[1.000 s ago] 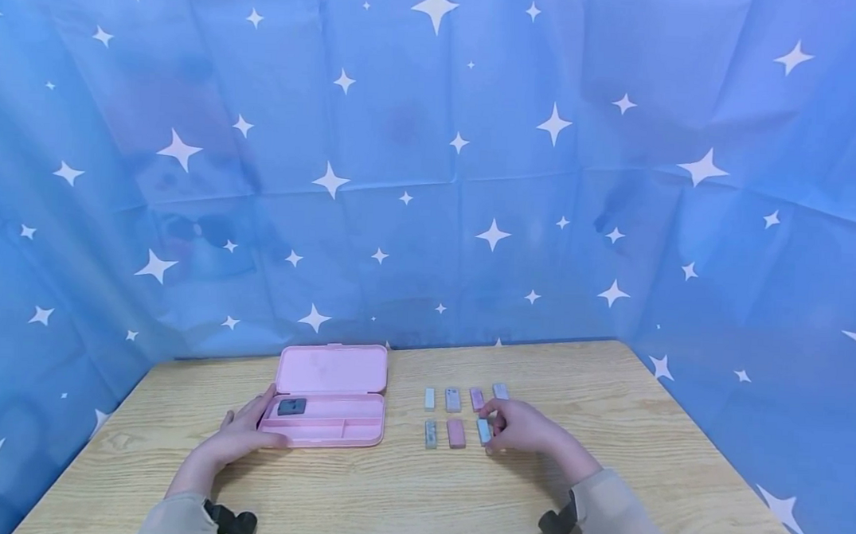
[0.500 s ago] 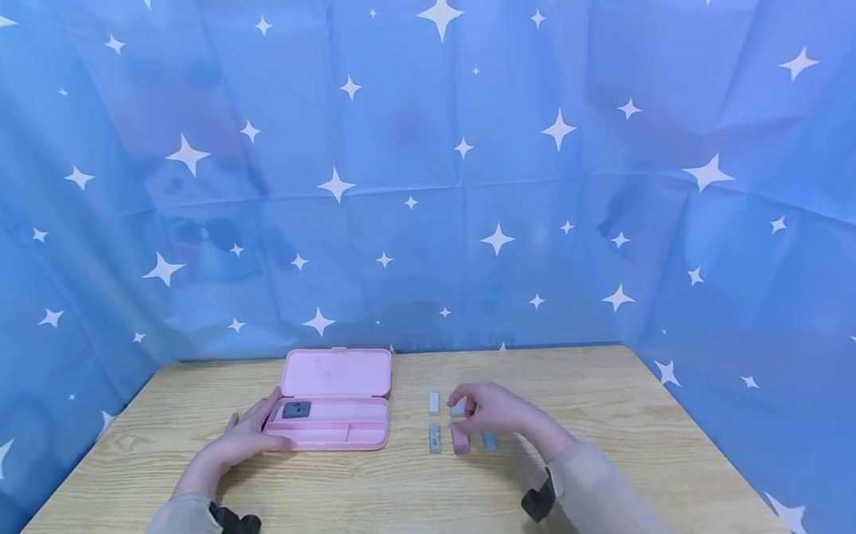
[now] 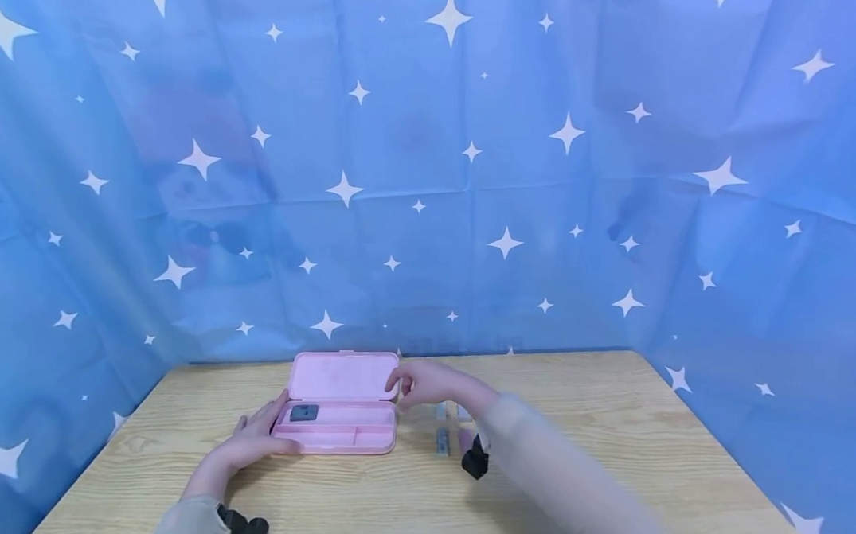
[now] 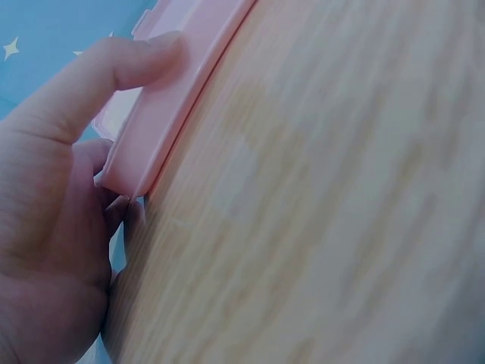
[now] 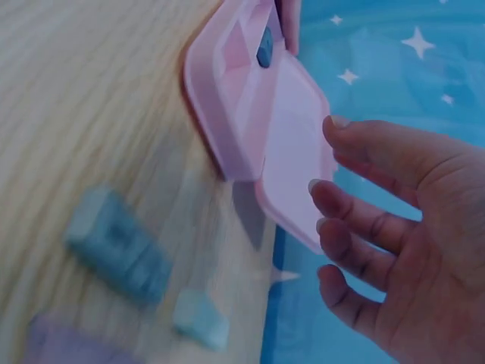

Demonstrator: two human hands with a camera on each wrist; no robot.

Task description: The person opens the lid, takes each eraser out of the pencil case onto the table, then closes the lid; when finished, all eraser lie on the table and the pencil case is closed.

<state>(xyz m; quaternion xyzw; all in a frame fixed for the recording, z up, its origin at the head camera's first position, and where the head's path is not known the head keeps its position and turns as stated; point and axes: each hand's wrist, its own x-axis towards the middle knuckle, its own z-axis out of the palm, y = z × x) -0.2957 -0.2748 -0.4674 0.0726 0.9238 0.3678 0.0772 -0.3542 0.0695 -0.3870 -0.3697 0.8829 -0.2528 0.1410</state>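
Observation:
A pink pencil case (image 3: 344, 377) lies with its lid folded back on the wooden table. My left hand (image 3: 248, 442) holds its left end; in the left wrist view the thumb presses the front wall, fingers round the corner. One dark grey block (image 3: 304, 412) sits at the left of its long rear compartment. Over the case's right end hovers my right hand (image 3: 426, 381), its fingers loosely bent, with nothing between them in the right wrist view. Small pastel blocks, among them a grey-blue one (image 3: 443, 441) and a pale turquoise one (image 5: 201, 318), lie beneath the right forearm, which hides some of them.
A divider splits the case's front part into two compartments. Behind the wooden table (image 3: 360, 503) hangs a blue curtain (image 3: 405, 138) with white stars. Each wrist carries a black camera, such as the right one (image 3: 474, 460).
My right hand has swept left from the blocks to above the case's right end. The left hand stays on the case. The whole head view has shifted slightly.

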